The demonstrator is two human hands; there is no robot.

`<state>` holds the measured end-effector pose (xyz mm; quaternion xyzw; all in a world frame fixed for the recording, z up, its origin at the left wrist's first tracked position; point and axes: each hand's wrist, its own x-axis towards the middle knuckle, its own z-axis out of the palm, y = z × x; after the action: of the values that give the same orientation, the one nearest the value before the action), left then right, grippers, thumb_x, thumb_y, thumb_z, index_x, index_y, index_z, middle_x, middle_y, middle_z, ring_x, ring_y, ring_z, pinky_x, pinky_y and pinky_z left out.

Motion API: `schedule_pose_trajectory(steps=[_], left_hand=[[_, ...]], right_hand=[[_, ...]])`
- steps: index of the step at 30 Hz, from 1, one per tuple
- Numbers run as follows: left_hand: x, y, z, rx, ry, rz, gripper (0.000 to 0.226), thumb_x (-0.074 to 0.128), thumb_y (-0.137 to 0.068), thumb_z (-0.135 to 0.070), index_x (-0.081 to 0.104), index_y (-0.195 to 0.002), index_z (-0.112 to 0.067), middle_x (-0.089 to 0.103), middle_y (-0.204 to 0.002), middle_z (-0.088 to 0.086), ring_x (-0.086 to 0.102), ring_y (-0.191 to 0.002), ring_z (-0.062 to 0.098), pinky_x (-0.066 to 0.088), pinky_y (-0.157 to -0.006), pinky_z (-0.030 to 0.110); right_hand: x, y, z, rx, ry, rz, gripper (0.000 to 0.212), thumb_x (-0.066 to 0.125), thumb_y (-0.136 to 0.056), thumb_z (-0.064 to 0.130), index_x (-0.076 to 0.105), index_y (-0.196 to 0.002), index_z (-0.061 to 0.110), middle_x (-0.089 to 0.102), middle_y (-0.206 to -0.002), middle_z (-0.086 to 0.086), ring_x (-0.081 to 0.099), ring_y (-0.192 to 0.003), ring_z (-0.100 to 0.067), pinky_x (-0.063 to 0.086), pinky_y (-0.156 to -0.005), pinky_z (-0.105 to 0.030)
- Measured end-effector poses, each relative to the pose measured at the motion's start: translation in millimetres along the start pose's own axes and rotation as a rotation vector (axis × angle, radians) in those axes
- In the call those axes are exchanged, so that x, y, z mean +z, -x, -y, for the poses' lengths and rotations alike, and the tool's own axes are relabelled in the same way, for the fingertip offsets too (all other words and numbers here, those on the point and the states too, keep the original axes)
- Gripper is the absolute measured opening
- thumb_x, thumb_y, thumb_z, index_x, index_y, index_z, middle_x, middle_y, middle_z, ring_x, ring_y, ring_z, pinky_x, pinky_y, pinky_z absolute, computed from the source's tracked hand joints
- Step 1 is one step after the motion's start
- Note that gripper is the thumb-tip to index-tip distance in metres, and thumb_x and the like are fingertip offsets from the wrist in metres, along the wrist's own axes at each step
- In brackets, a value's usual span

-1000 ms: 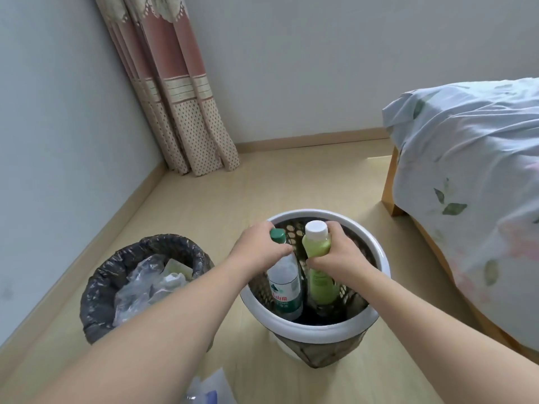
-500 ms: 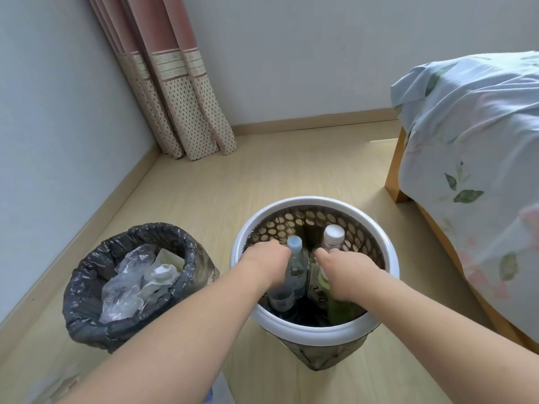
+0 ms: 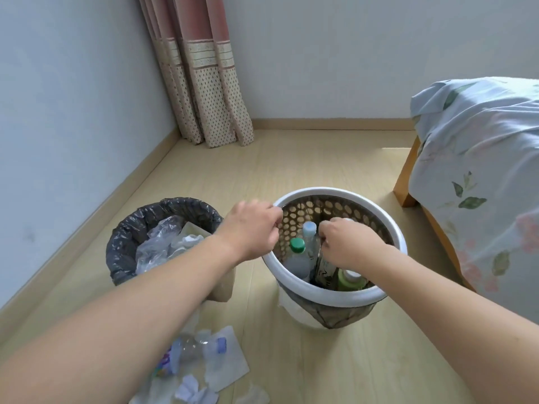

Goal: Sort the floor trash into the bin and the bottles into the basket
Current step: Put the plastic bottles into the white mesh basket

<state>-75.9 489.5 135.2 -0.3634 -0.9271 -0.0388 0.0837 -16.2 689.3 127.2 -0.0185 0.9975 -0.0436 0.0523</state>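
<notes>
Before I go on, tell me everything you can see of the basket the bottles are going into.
The basket is round, with a thick white rim and a dark wall pierced by rows of round holes; it looks like plastic. It stands upright on the wooden floor, right of the black-lined bin and near the bed corner. Inside stand a green-capped clear bottle, a pale-capped bottle and a green bottle with a white cap. The left hand is at its near-left rim; the right hand is over its opening.
</notes>
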Motion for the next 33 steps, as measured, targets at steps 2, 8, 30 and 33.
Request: schedule_pose_trajectory(steps=[2,8,30,33], left_hand=[[-4.1,29.6,19.7,-0.039,0.034,-0.176,0.03,0.045,-0.088,-0.029,0.064,-0.109,-0.02,0.063,-0.103,-0.004,0.056,-0.095,0.02,0.043,-0.086,0.037],[22.1,148.3,70.6,-0.246,0.049,-0.287,0.031,0.051,-0.079,-0.019,0.064,-0.107,-0.014,0.063,-0.101,0.003,0.055,-0.089,0.024,0.045,-0.082,0.04],[186.1,247.6,73.5,-0.384,-0.142,0.502,0.07,0.062,-0.082,-0.033,0.031,-0.144,-0.021,0.047,-0.135,0.004,0.046,-0.121,0.029,0.035,-0.098,0.039],[189.0,248.7,73.4,-0.365,-0.148,0.484,0.072,0.062,-0.078,-0.033,0.033,-0.142,-0.019,0.049,-0.13,0.006,0.048,-0.115,0.03,0.036,-0.095,0.038]], right_hand=[[-9.4,6.2,24.2,-0.142,-0.002,-0.211,0.023,0.048,-0.093,0.024,0.057,-0.113,0.017,0.058,-0.098,0.002,0.057,-0.083,-0.017,0.054,-0.073,-0.033],[27.6,49.5,117.7,-0.759,0.026,-0.402,0.022,0.049,-0.086,0.019,0.062,-0.104,0.015,0.06,-0.099,-0.002,0.058,-0.085,-0.022,0.049,-0.076,-0.037],[267.5,116.6,198.0,-1.168,0.236,0.571,0.052,0.066,-0.08,0.04,0.054,-0.122,0.012,0.055,-0.115,-0.005,0.049,-0.102,-0.027,0.036,-0.088,-0.036],[268.6,116.3,203.0,-1.179,0.237,0.577,0.037,0.064,-0.081,0.031,0.059,-0.112,0.011,0.058,-0.106,-0.005,0.055,-0.093,-0.027,0.039,-0.081,-0.035]])
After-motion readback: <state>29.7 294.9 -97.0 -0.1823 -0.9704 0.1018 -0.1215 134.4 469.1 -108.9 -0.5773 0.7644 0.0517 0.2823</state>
